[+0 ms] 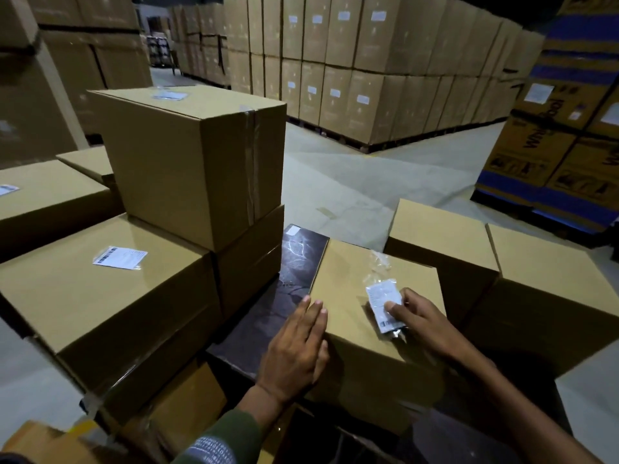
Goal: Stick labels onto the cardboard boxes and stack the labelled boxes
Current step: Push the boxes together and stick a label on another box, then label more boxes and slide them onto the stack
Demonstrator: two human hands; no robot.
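Right hand (423,318) on label (385,304)

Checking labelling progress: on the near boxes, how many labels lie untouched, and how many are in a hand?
Untouched labels: 3
Label in the right hand: 1
Total: 4

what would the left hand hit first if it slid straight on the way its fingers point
Probably nothing soon: the left hand points up the left edge of its box, then the dark board; depth is unclear.
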